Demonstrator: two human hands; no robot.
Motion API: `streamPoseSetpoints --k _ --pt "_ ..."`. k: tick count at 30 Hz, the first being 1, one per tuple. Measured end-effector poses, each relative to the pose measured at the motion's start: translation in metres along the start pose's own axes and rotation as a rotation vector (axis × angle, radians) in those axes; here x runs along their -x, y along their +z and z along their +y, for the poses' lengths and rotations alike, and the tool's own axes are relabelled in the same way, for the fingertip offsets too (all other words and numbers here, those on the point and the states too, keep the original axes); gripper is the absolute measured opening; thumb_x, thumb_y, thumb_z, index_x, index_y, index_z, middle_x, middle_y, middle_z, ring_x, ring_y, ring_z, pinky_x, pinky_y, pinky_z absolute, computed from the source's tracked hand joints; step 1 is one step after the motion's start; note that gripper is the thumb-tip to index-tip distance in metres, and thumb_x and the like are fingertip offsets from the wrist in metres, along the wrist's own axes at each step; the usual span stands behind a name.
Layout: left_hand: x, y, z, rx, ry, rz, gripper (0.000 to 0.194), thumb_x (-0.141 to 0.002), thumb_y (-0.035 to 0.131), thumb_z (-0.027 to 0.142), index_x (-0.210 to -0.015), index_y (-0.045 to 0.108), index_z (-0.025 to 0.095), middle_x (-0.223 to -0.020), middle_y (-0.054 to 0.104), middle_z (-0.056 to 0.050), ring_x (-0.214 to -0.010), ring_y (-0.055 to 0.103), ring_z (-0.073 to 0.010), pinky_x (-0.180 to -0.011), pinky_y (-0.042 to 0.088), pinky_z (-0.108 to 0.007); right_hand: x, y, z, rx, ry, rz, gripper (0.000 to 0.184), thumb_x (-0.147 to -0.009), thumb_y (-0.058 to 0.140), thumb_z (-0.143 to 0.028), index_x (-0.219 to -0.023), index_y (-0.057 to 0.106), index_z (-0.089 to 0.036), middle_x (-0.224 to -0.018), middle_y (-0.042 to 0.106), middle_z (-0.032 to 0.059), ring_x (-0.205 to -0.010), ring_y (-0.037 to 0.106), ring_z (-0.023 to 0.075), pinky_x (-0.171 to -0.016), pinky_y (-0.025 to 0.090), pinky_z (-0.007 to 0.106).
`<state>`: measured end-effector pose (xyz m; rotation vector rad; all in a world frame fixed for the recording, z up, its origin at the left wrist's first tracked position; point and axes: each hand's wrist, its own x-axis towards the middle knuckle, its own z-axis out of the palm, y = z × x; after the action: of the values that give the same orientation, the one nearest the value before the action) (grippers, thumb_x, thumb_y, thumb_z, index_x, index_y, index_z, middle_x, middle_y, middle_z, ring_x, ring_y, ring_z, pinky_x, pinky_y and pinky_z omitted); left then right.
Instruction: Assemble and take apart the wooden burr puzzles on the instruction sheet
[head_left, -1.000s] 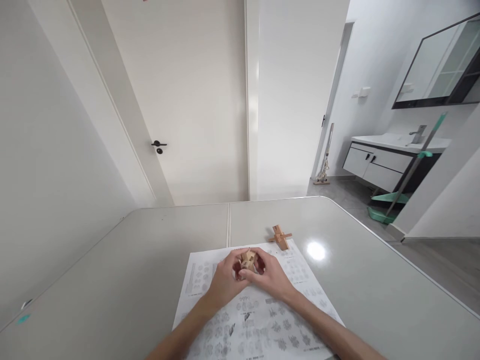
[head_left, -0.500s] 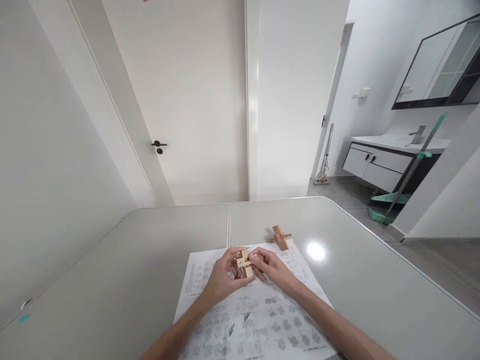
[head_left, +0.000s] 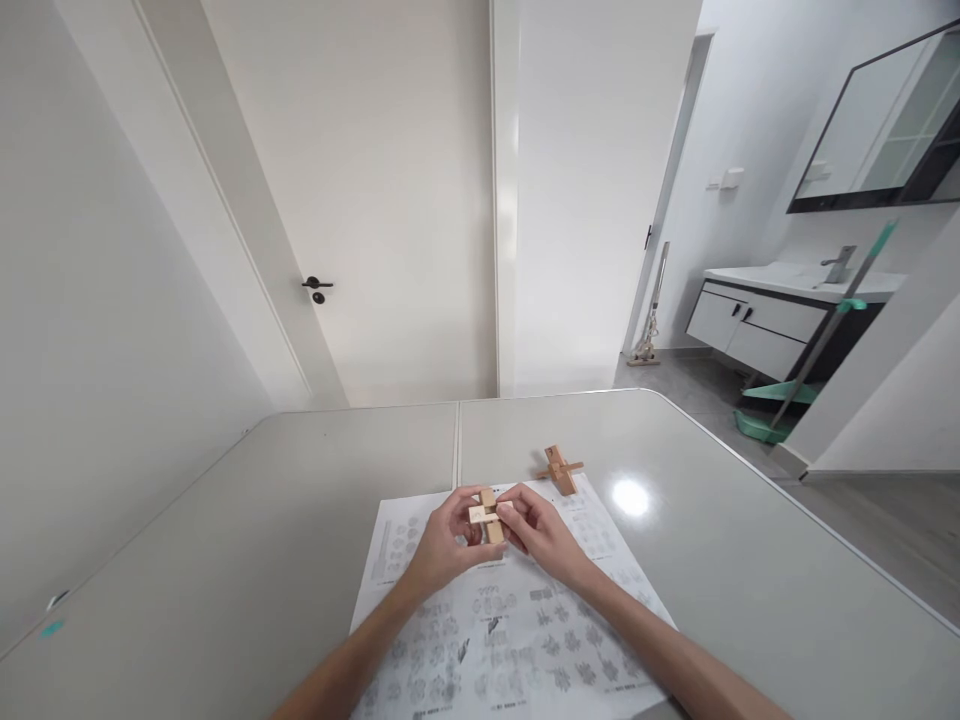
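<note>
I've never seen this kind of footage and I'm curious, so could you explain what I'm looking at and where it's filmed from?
There's no machine here: these are a person's bare hands, filmed by a camera worn on their head, looking forward and down. The left hand and right hand together hold a small pale wooden cross-shaped piece, with the right fingers at its right end. Beneath them, a printed sheet lies on a grey table; its pictures are too small to make out. A browner wooden cross sits by the sheet's far right corner. Beyond are a door and a washbasin cabinet.
</note>
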<state>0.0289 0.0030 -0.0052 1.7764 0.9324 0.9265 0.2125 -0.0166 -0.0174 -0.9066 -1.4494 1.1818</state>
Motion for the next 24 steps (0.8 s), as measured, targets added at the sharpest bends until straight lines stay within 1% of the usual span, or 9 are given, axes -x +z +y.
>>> streamPoseSetpoints --k 3,7,10,12,14,16,19,22,24 --pt "0.0 -0.005 0.004 -0.105 0.003 -0.028 0.065 -0.067 0.085 0.041 -0.123 0.057 0.023 -0.089 0.067 0.0 -0.059 0.052 -0.0094 -0.057 0.047 -0.023 0.001 -0.004 0.004 0.127 -0.047 0.009 0.042 -0.094 0.049 -0.063 -0.096 0.058 -0.022 -0.06 0.044 -0.0054 -0.053 0.04 0.0137 -0.052 0.033 0.026" --pt "-0.002 -0.011 0.002 -0.218 0.019 -0.053 0.058 -0.069 0.082 0.045 -0.119 0.062 0.023 -0.08 0.065 0.002 -0.06 0.056 -0.0108 -0.056 0.048 -0.022 0.003 -0.008 0.008 0.288 -0.156 0.037 0.034 -0.095 0.053 -0.055 -0.102 0.06 -0.022 -0.067 0.053 -0.0026 -0.062 0.048 0.016 -0.059 0.038 0.027" --pt "-0.003 -0.015 -0.008 -0.285 0.011 -0.039 0.059 -0.07 0.081 0.047 -0.121 0.062 0.023 -0.082 0.067 0.002 -0.059 0.055 -0.0102 -0.055 0.047 -0.022 0.002 -0.01 0.009 0.265 -0.172 0.097 0.034 -0.094 0.055 -0.054 -0.103 0.06 -0.022 -0.073 0.057 -0.0003 -0.067 0.053 0.0176 -0.061 0.041 0.028" --pt "-0.005 -0.018 -0.017 -0.356 0.022 0.012 0.059 -0.071 0.081 0.046 -0.122 0.061 0.024 -0.085 0.068 0.001 -0.06 0.054 -0.0107 -0.056 0.047 -0.023 0.001 -0.011 0.009 0.208 -0.148 0.138 0.036 -0.095 0.052 -0.056 -0.104 0.059 -0.022 -0.075 0.058 0.0007 -0.068 0.054 0.0181 -0.061 0.042 0.028" --pt "-0.007 -0.023 -0.025 -0.431 0.049 0.083 0.06 -0.073 0.08 0.048 -0.124 0.06 0.024 -0.088 0.068 0.0 -0.069 0.058 -0.0142 -0.064 0.05 -0.026 -0.001 -0.012 0.009 0.158 -0.11 0.164 0.039 -0.096 0.049 -0.059 -0.104 0.058 -0.022 -0.074 0.058 0.0008 -0.066 0.053 0.0178 -0.061 0.043 0.028" --pt "-0.009 -0.027 -0.032 -0.51 0.082 0.14 0.058 -0.075 0.078 0.049 -0.124 0.061 0.024 -0.098 0.067 -0.003 -0.085 0.06 -0.0192 -0.077 0.052 -0.031 -0.002 -0.014 0.01 0.12 -0.083 0.178 0.042 -0.094 0.05 -0.062 -0.103 0.058 -0.022 -0.072 0.058 0.0006 -0.063 0.053 0.0173 -0.059 0.044 0.028" --pt "-0.01 -0.029 -0.041 -0.616 0.114 0.196 0.051 -0.076 0.078 0.047 -0.12 0.063 0.024 -0.114 0.061 -0.006 -0.109 0.056 -0.026 -0.094 0.049 -0.041 -0.004 -0.014 0.011 0.088 -0.066 0.192 0.043 -0.093 0.052 -0.063 -0.101 0.058 -0.021 -0.072 0.059 0.001 -0.063 0.054 0.0174 -0.058 0.044 0.028" --pt "-0.01 -0.027 -0.051 -0.681 0.102 0.213 0.049 -0.076 0.077 0.047 -0.116 0.065 0.023 -0.121 0.056 -0.008 -0.118 0.05 -0.0293 -0.101 0.045 -0.046 -0.004 -0.014 0.013 0.097 -0.045 0.194 0.045 -0.092 0.052 -0.065 -0.101 0.057 -0.021 -0.071 0.059 0.001 -0.061 0.052 0.0173 -0.057 0.042 0.028" --pt "-0.009 -0.025 -0.055 -0.707 0.091 0.195 0.047 -0.077 0.076 0.048 -0.115 0.066 0.022 -0.124 0.055 -0.009 -0.121 0.048 -0.0309 -0.104 0.043 -0.049 -0.004 -0.014 0.014 0.1 -0.035 0.195 0.045 -0.092 0.052 -0.065 -0.1 0.058 -0.021 -0.071 0.059 0.0007 -0.059 0.051 0.0168 -0.056 0.041 0.028"
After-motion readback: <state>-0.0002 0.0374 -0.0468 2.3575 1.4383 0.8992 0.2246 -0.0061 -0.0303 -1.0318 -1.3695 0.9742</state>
